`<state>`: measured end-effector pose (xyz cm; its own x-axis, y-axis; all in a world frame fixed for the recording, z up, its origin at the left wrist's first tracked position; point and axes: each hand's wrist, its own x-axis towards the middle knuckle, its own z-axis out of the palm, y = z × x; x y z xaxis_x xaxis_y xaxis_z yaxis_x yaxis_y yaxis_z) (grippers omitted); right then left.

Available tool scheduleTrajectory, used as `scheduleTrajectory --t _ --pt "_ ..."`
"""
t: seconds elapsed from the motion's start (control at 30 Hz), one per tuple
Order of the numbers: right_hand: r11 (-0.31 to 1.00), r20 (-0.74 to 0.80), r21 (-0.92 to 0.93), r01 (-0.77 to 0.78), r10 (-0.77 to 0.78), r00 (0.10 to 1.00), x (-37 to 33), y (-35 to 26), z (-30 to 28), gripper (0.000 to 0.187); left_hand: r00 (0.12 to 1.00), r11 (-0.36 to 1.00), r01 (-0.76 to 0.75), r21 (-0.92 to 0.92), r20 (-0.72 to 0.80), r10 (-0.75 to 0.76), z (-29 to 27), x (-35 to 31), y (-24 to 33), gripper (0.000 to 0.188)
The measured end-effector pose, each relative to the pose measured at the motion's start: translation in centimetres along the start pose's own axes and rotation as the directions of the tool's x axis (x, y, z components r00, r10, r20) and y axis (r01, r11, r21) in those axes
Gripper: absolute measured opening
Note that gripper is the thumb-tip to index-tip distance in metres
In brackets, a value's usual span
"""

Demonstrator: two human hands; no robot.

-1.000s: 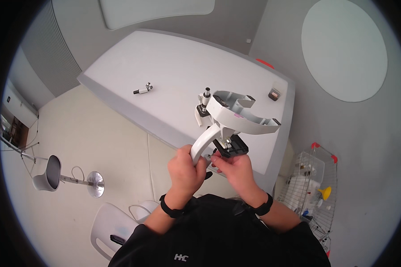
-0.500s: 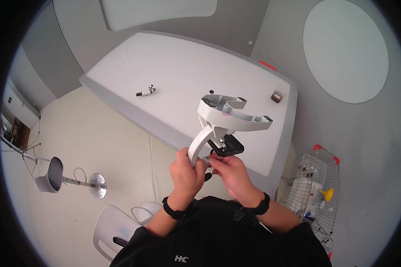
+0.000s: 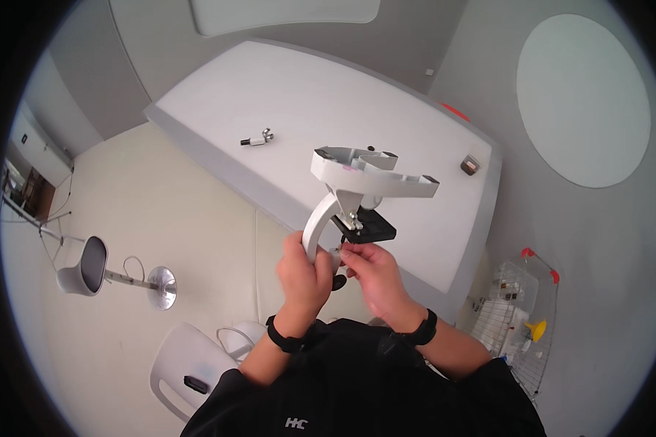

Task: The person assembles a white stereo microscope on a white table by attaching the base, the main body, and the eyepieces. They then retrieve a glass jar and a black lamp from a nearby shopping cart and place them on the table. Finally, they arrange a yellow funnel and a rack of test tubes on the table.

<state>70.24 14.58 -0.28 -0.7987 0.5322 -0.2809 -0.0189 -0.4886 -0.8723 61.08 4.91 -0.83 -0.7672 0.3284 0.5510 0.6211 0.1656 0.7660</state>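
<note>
A white microscope body (image 3: 318,224) is held upside down in front of me, its U-shaped foot on top and its black stage (image 3: 372,227) below that. My left hand (image 3: 304,280) is closed around the curved arm. Close beside it, the fingertips of my right hand (image 3: 375,273) pinch at the lower end of the arm, under the stage; what they hold is too small to make out. A black focus knob (image 3: 339,282) shows between the hands. The microscope's separate tube with its lens turret (image 3: 257,138) lies on the table.
Behind the microscope stretches the white table (image 3: 219,95) with a grey rim. A small dark box (image 3: 470,165) and a small black round piece (image 3: 371,148) are on it. To the right stands a wire cart (image 3: 514,313) with a yellow funnel (image 3: 536,331). Chairs (image 3: 175,364) stand left.
The view has shifted a little, so the table and room sit differently. The microscope's foot has tilted slightly leftward and up. Both hands keep their places on it.
</note>
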Motion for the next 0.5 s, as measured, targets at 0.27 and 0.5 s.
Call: scheduleTrajectory --t 0.27,0.5 --pt "0.921 0.133 -0.297 0.251 -0.220 0.966 1.3 -2.6 0.6 0.015 0.668 0.300 0.695 -0.653 0.433 -0.605 -3.4 1.2 -2.7 0.013" --pt "0.777 0.351 -0.440 0.450 -0.313 0.883 0.7 -2.4 1.4 0.009 0.514 -0.231 0.676 -0.699 0.673 -0.532 -6.2 0.5 -2.7 0.008"
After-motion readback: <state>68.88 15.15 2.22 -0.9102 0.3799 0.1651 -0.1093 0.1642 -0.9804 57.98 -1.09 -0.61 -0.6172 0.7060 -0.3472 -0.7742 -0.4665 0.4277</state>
